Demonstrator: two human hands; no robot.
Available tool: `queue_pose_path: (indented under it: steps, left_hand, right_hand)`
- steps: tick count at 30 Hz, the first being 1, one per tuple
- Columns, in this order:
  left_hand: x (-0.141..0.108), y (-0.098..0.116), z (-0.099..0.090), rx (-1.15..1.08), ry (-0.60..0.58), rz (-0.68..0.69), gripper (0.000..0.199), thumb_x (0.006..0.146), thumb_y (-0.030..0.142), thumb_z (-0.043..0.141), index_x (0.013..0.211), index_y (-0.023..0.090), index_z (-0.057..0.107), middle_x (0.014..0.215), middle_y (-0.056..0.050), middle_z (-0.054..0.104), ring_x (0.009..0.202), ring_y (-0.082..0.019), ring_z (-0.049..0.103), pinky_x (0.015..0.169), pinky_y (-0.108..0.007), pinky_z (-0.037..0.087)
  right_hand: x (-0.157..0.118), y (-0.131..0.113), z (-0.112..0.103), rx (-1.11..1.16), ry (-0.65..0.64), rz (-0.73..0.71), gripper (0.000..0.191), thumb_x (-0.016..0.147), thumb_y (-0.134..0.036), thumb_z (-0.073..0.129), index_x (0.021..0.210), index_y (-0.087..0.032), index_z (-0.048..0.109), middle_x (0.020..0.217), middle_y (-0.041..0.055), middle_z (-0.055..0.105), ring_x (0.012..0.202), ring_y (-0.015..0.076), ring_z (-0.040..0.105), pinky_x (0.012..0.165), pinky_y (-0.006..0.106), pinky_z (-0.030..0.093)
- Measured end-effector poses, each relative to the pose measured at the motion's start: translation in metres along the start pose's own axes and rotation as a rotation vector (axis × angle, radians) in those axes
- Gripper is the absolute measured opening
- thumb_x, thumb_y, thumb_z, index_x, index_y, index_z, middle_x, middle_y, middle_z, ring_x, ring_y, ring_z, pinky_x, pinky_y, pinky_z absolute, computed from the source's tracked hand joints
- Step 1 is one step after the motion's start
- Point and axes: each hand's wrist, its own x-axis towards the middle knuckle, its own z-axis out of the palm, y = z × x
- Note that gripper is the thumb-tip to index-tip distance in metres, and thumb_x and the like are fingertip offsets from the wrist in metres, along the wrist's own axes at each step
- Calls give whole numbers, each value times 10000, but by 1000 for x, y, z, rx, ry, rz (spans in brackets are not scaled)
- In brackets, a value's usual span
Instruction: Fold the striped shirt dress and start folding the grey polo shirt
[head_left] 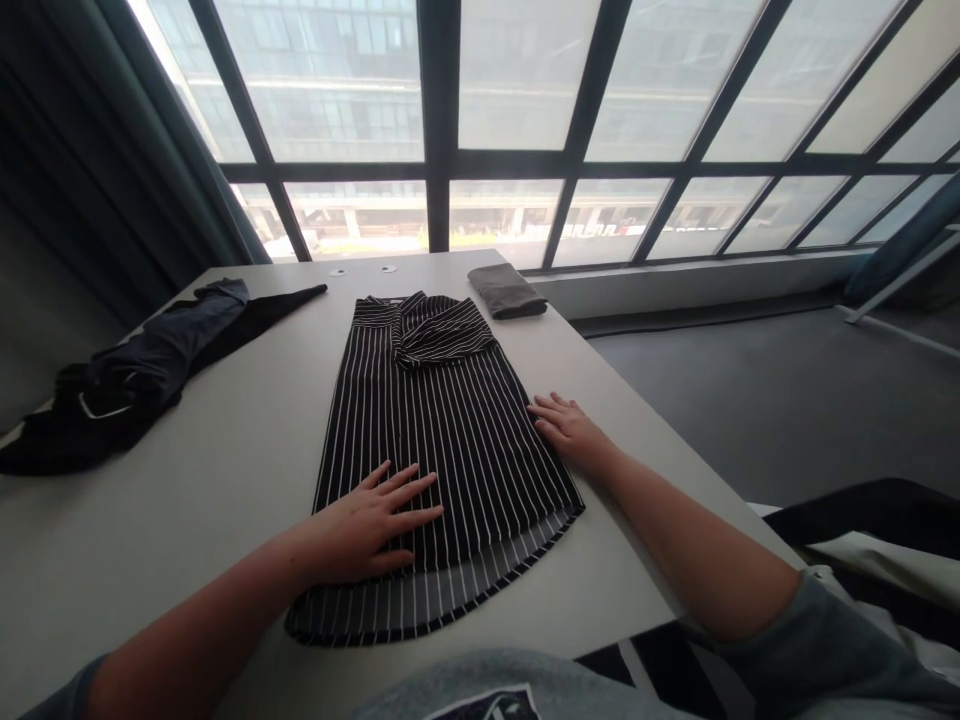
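Fingers of the left hand are fanned wide, palm down on the shirt, pointing across it to the right; the forearm slants in from the lower left. The right hand also lies palm down, its fingers extended and closer together, tips on the shirt's right edge; its forearm comes from the lower right. Neither hand has hold of anything.

Far beyond both sets of fingers rise windows, glass panes in dark bars. Beneath the hands spreads the bench, smooth, white and matt. The shirt lies flat under the left fingers and left of the right ones: thin black cloth with narrow white lengthwise stripes, a bunched fold beyond the fingers and a curved hem nearer, its paler inside showing. Well left of the left fingers, crumpled dark clothes make a long heap. Beyond the right fingers sits a grey cloth, soft and folded into a rough rectangle. Farthest along the bench are two small white discs.
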Motion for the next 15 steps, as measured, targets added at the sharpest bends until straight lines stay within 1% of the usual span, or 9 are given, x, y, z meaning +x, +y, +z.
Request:
queue_pose_path:
  steps: [3, 4, 6, 8, 10, 12, 14, 15]
  left_hand:
    - [4, 5, -10, -7, -2, 4, 623, 995, 407, 686, 1576, 460, 466, 1728, -6, 344, 1594, -332, 305, 1279, -608, 230]
    - [8, 7, -14, -10, 5, 8, 567, 997, 397, 684, 1539, 448, 523, 1701, -7, 401, 1567, -326, 362, 1267, -583, 268]
    - [24, 15, -25, -12, 12, 35, 442, 1007, 366, 671, 1446, 403, 632, 1605, -16, 539, 1471, -305, 500, 1217, -522, 358]
    - [51, 24, -35, -2, -8, 105, 346, 1022, 324, 646, 1362, 360, 697, 1468, -22, 658, 1335, -267, 617, 1152, -465, 421]
    - [86, 35, -42, 18, -37, 223, 318, 1038, 293, 614, 1337, 336, 713, 1378, -24, 709, 1247, -235, 663, 1104, -428, 451]
    - [125, 45, -44, 67, -54, 350, 350, 1049, 266, 583, 1381, 304, 687, 1430, -40, 680, 1269, -239, 648, 1068, -417, 476]
    - [160, 52, -43, 125, -43, 453, 427, 1050, 218, 549, 1467, 274, 623, 1560, -49, 582, 1310, -258, 619, 1030, -419, 505]
    - [175, 55, -42, 146, -43, 485, 472, 1050, 190, 526, 1512, 272, 581, 1618, -46, 520, 1298, -261, 625, 993, -410, 525]
  right_hand:
    - [0, -1, -2, 30, 23, -19, 509, 1037, -439, 411, 1487, -342, 628, 1634, -10, 484, 1592, 324, 306, 1294, 633, 223]
    - [-1, -2, -2, 47, 37, -29, 498, 1022, -424, 438, 1465, -340, 648, 1611, -11, 515, 1580, 325, 335, 1295, 624, 234]
    - [-2, -3, -3, 101, 84, -29, 480, 1001, -400, 465, 1428, -341, 678, 1543, -7, 593, 1542, 305, 410, 1295, 566, 290]
    - [0, -2, -4, 175, 146, -5, 464, 998, -387, 467, 1399, -343, 696, 1465, 7, 661, 1479, 277, 500, 1276, 497, 360]
    - [9, 1, -5, 242, 188, -4, 448, 1000, -377, 476, 1379, -315, 706, 1422, 36, 690, 1419, 268, 564, 1255, 470, 395]
    - [27, 7, -8, 282, 171, -52, 436, 997, -367, 506, 1364, -260, 715, 1438, 72, 679, 1398, 276, 582, 1251, 474, 392]
    - [55, 13, -14, 296, 101, -105, 429, 1000, -360, 528, 1362, -225, 715, 1475, 95, 652, 1402, 281, 576, 1247, 473, 391]
    - [72, 15, -19, 297, 57, -114, 426, 1007, -358, 530, 1365, -220, 714, 1480, 100, 648, 1397, 283, 579, 1239, 472, 397]
